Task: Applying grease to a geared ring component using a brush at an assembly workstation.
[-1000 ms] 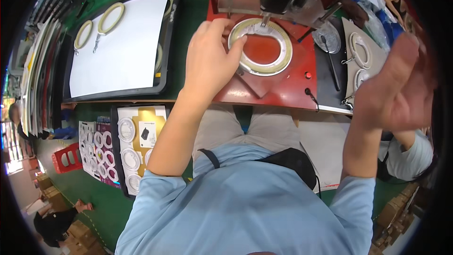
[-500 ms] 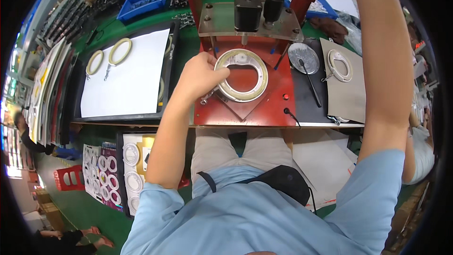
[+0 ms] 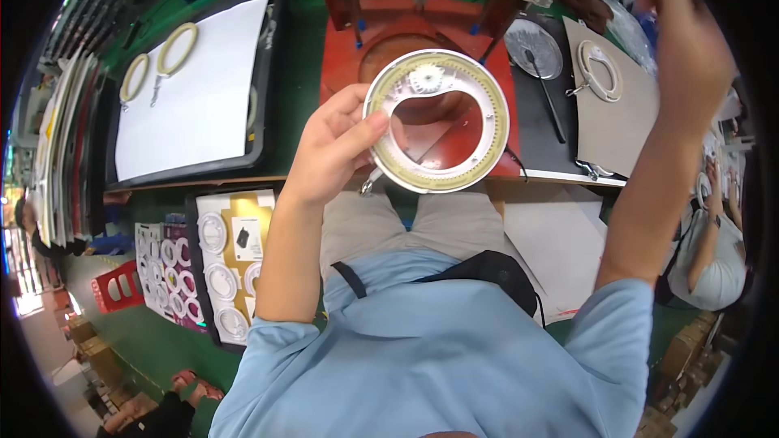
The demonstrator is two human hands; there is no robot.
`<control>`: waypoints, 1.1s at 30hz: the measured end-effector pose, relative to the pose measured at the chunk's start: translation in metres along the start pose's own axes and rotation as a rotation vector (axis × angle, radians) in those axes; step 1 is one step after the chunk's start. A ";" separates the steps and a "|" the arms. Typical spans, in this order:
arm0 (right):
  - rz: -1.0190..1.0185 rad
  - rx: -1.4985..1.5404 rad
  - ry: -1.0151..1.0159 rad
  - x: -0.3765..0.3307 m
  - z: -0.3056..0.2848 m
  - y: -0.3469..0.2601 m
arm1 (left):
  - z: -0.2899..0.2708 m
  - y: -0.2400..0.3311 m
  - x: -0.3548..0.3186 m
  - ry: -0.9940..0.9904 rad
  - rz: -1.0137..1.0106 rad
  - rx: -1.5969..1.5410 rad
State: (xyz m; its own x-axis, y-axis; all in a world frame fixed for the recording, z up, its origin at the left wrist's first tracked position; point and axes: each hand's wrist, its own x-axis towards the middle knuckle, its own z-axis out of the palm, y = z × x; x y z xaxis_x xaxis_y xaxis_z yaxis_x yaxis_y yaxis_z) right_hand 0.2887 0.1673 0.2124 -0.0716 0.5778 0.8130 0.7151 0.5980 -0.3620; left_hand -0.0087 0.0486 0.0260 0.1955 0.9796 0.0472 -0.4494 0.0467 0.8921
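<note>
Over the green worktop (image 3: 296,105) at frame centre, the left hand (image 3: 329,150) pinches a white-and-yellow plastic ring (image 3: 436,120) by its rim, probably for inspection; the right hand (image 3: 682,49), upper right, looks empty.

There is one view, from the left camera on my head, facing steeply down over my chest and lap onto the green workbench (image 3: 296,97). It sits close: my left hand (image 3: 329,150) fills the middle, my right hand (image 3: 686,49) reaches the upper right rim (straight edges bow there).
</note>
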 end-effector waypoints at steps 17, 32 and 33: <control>0.437 -0.322 -0.347 -0.209 0.056 0.121 | -0.008 -0.017 -0.010 0.087 0.098 0.017; 0.338 -0.399 -0.265 -0.159 0.072 0.159 | -0.004 -0.023 -0.007 0.140 0.167 0.087; 0.360 -0.392 -0.259 -0.160 0.069 0.157 | -0.001 -0.019 -0.007 0.133 0.140 0.074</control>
State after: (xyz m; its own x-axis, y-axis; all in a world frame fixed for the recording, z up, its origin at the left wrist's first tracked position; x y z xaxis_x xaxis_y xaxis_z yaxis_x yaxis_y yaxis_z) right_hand 0.3644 0.2076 -0.0061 0.0906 0.8525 0.5148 0.9260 0.1182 -0.3586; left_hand -0.0028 0.0407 0.0085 0.0169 0.9929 0.1180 -0.3977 -0.1015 0.9119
